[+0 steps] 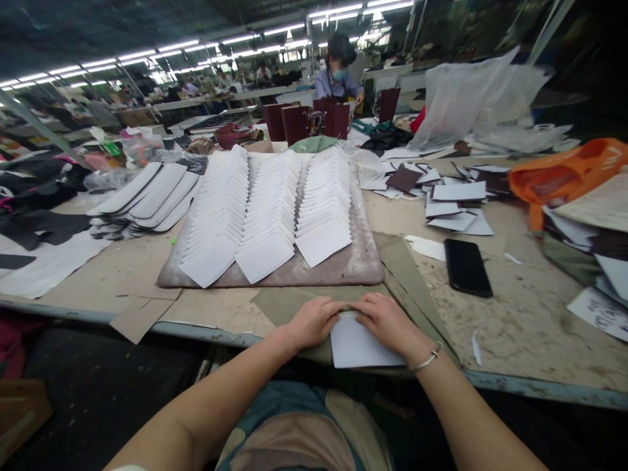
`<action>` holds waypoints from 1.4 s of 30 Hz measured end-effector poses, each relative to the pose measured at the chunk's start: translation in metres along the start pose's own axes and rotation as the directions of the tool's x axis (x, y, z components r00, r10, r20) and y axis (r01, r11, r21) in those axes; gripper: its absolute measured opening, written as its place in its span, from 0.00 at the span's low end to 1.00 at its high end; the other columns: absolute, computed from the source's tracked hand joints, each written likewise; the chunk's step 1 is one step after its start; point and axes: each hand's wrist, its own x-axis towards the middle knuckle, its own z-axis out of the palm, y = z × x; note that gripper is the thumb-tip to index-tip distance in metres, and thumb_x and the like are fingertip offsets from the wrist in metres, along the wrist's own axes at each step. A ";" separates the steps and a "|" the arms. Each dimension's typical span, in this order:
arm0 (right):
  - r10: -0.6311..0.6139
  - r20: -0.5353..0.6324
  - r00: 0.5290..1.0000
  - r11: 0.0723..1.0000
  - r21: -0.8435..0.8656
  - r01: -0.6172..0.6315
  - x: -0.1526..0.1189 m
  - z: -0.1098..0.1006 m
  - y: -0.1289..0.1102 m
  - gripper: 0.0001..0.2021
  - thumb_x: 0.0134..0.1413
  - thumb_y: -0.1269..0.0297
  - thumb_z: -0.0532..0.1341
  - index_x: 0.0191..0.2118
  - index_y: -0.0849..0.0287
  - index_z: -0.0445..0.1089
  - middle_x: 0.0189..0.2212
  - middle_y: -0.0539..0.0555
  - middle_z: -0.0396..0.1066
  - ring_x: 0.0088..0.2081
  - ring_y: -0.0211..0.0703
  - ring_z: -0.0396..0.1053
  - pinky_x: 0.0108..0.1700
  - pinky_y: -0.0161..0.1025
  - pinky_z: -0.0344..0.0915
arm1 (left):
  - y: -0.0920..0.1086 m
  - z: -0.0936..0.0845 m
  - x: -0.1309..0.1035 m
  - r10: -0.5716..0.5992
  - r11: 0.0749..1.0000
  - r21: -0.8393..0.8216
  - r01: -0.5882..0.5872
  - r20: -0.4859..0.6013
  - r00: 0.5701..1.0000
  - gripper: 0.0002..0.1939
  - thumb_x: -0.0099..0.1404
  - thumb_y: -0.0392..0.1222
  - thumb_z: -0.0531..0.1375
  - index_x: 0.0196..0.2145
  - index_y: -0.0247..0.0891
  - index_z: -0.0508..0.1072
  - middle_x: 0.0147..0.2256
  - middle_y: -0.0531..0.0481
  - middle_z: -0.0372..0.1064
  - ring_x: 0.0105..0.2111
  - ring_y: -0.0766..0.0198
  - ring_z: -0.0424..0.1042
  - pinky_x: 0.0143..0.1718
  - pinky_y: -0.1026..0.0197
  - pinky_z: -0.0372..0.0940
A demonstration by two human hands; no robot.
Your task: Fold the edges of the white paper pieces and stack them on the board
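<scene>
**Both hands pressed on a white sheet at the table's near edge**

A small white rectangular paper-like piece (356, 343) lies on an olive-green fabric sheet (407, 275) at the near edge of the worn beige worktable (515, 320). The left hand (314, 320) and the right hand (387, 322) rest on its far edge, fingertips meeting over the top; the fingers are curled down and pressing on the piece, whose nearer part juts out uncovered toward the person. Whether they pinch it or only press is not clear. A thin silver bracelet (426, 360) circles the right wrist.

Just beyond the hands sits a brownish padded board (358, 261) carrying three overlapping rows of white pieces (269, 216). A black smartphone (468, 267) lies flat to the right, well apart from the hands. Farther back, a person in a dark hat (339, 69) sits at the table.
</scene>
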 end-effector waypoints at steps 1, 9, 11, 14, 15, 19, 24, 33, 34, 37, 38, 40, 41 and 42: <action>0.000 0.006 1.000 1.000 0.010 0.000 0.000 0.001 0.000 0.13 0.55 0.69 0.59 0.46 0.53 0.72 0.35 0.53 0.70 0.39 0.44 0.65 0.45 0.43 0.61 | -0.001 0.000 0.000 -0.007 1.000 -0.006 0.007 0.006 1.000 0.19 0.67 0.39 0.51 0.55 0.37 0.64 0.40 0.45 0.69 0.41 0.60 0.67 0.46 0.58 0.63; 0.005 -0.017 1.000 0.998 0.067 -0.004 -0.002 0.009 0.003 0.15 0.55 0.70 0.58 0.47 0.48 0.73 0.31 0.51 0.67 0.36 0.41 0.64 0.44 0.42 0.58 | -0.010 -0.017 0.004 -0.059 0.972 -0.222 0.076 0.082 0.995 0.16 0.67 0.41 0.52 0.49 0.37 0.72 0.40 0.45 0.70 0.41 0.61 0.68 0.47 0.61 0.63; 0.004 -0.024 1.000 0.996 0.086 -0.001 -0.002 0.011 0.003 0.14 0.56 0.70 0.58 0.46 0.49 0.73 0.30 0.51 0.67 0.36 0.41 0.64 0.43 0.41 0.59 | -0.012 -0.017 0.005 -0.077 0.973 -0.211 0.093 0.083 0.994 0.14 0.66 0.42 0.55 0.46 0.38 0.74 0.38 0.46 0.71 0.40 0.61 0.69 0.45 0.61 0.64; -0.005 -0.043 0.999 0.995 0.103 0.009 -0.003 0.013 0.004 0.13 0.56 0.70 0.58 0.44 0.49 0.74 0.30 0.51 0.66 0.35 0.40 0.64 0.42 0.40 0.58 | -0.015 -0.011 0.004 -0.078 0.984 -0.155 0.086 0.058 0.995 0.11 0.64 0.41 0.57 0.42 0.39 0.77 0.35 0.47 0.72 0.38 0.61 0.69 0.43 0.60 0.64; -0.010 -0.051 0.999 0.994 0.106 0.015 -0.003 0.014 0.005 0.13 0.56 0.70 0.58 0.43 0.48 0.75 0.30 0.51 0.66 0.35 0.40 0.64 0.42 0.40 0.58 | -0.016 -0.009 0.003 -0.070 0.987 -0.140 0.074 0.039 0.997 0.11 0.65 0.41 0.57 0.41 0.39 0.77 0.35 0.47 0.72 0.37 0.62 0.69 0.43 0.61 0.64; -0.044 -0.072 0.996 0.992 0.111 0.052 -0.005 0.015 0.007 0.12 0.57 0.70 0.58 0.40 0.47 0.76 0.30 0.51 0.66 0.35 0.40 0.63 0.44 0.41 0.57 | -0.019 0.000 -0.006 0.012 0.997 -0.073 -0.013 -0.022 1.000 0.12 0.67 0.41 0.54 0.41 0.40 0.77 0.35 0.46 0.71 0.36 0.63 0.67 0.42 0.60 0.63; -0.090 -0.048 0.995 0.991 0.091 0.094 -0.005 0.015 0.008 0.13 0.57 0.70 0.57 0.40 0.45 0.75 0.31 0.51 0.66 0.34 0.39 0.62 0.46 0.44 0.56 | -0.020 0.003 -0.014 0.073 0.997 0.023 -0.073 -0.023 0.997 0.16 0.69 0.40 0.48 0.43 0.43 0.76 0.37 0.46 0.70 0.38 0.62 0.64 0.43 0.59 0.61; -0.073 0.049 0.996 0.997 0.026 0.072 -0.006 0.008 -0.002 0.17 0.56 0.76 0.55 0.41 0.46 0.74 0.35 0.51 0.67 0.38 0.41 0.64 0.57 0.53 0.46 | -0.015 0.002 -0.014 0.152 0.973 0.167 -0.157 0.043 0.987 0.16 0.69 0.37 0.47 0.46 0.42 0.73 0.38 0.46 0.68 0.37 0.60 0.61 0.41 0.58 0.59; -0.078 0.062 0.995 0.997 0.010 0.078 -0.005 0.006 -0.004 0.17 0.55 0.76 0.55 0.41 0.47 0.73 0.35 0.51 0.67 0.39 0.42 0.63 0.57 0.53 0.45 | -0.014 0.001 -0.013 0.159 0.969 0.181 -0.166 0.054 0.986 0.16 0.69 0.37 0.47 0.46 0.41 0.73 0.38 0.46 0.68 0.37 0.59 0.61 0.41 0.58 0.58; -0.101 0.098 0.990 0.994 -0.029 0.104 -0.004 0.000 -0.008 0.17 0.55 0.77 0.55 0.42 0.48 0.73 0.36 0.52 0.68 0.40 0.43 0.63 0.57 0.53 0.46 | -0.012 -0.002 -0.012 0.183 0.958 0.204 -0.199 0.096 0.979 0.15 0.69 0.38 0.47 0.45 0.39 0.72 0.37 0.45 0.67 0.37 0.59 0.60 0.41 0.57 0.58; -0.107 0.113 0.988 0.993 -0.038 0.112 -0.003 -0.002 -0.010 0.18 0.54 0.77 0.55 0.43 0.48 0.73 0.36 0.52 0.68 0.40 0.44 0.63 0.57 0.53 0.46 | -0.011 -0.003 -0.012 0.189 0.954 0.213 -0.209 0.111 0.976 0.15 0.69 0.38 0.47 0.45 0.39 0.72 0.37 0.45 0.67 0.37 0.59 0.60 0.41 0.57 0.58; -0.113 0.142 0.983 0.991 -0.058 0.122 -0.003 -0.008 -0.013 0.19 0.54 0.78 0.54 0.44 0.47 0.72 0.37 0.52 0.69 0.41 0.44 0.63 0.57 0.54 0.46 | -0.009 -0.005 -0.011 0.196 0.946 0.233 -0.225 0.138 0.971 0.14 0.69 0.39 0.47 0.44 0.38 0.71 0.37 0.45 0.67 0.37 0.59 0.60 0.40 0.57 0.58; -0.116 0.155 0.981 0.989 -0.069 0.128 -0.002 -0.010 -0.015 0.20 0.53 0.78 0.54 0.45 0.47 0.72 0.37 0.52 0.69 0.41 0.45 0.63 0.57 0.55 0.45 | -0.008 -0.006 -0.010 0.199 0.943 0.242 -0.230 0.147 0.969 0.14 0.69 0.39 0.47 0.44 0.38 0.71 0.37 0.45 0.67 0.37 0.58 0.60 0.40 0.57 0.58; -0.121 0.165 0.979 0.988 -0.080 0.135 -0.002 -0.012 -0.016 0.20 0.53 0.79 0.54 0.45 0.47 0.72 0.37 0.52 0.69 0.42 0.45 0.63 0.57 0.56 0.44 | -0.008 -0.006 -0.010 0.201 0.940 0.250 -0.234 0.151 0.968 0.14 0.69 0.39 0.47 0.43 0.38 0.71 0.37 0.45 0.66 0.37 0.58 0.60 0.40 0.57 0.57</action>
